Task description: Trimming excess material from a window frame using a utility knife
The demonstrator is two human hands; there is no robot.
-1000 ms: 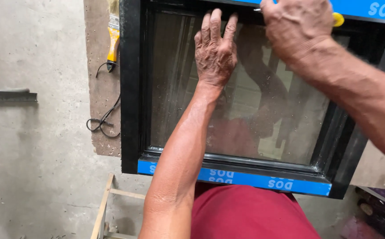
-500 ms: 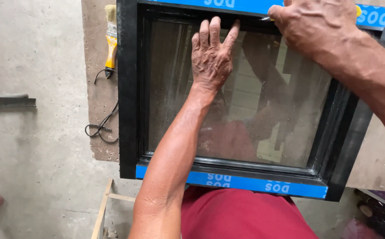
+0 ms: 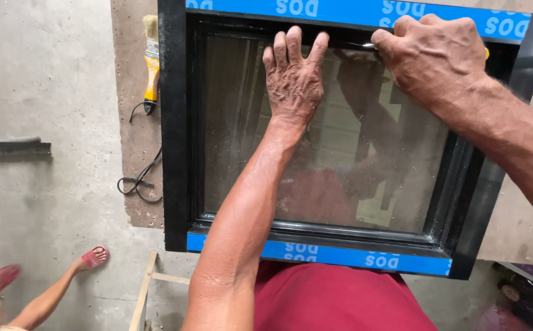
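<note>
Two hands working on a black-framed window lying flat on a table.

My left hand [image 3: 294, 79] presses the glass [image 3: 334, 153], fingers slightly spread; my right hand [image 3: 438, 58] grips a yellow-handled tool [image 3: 486, 54] at the window frame [image 3: 174, 135].

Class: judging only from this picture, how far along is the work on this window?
Done: glass pane sits inside the black frame. In hand: left hand flat on the glass; right hand works a yellow-handled tool along the top edge. Left: blue protective tape remains on.
</note>
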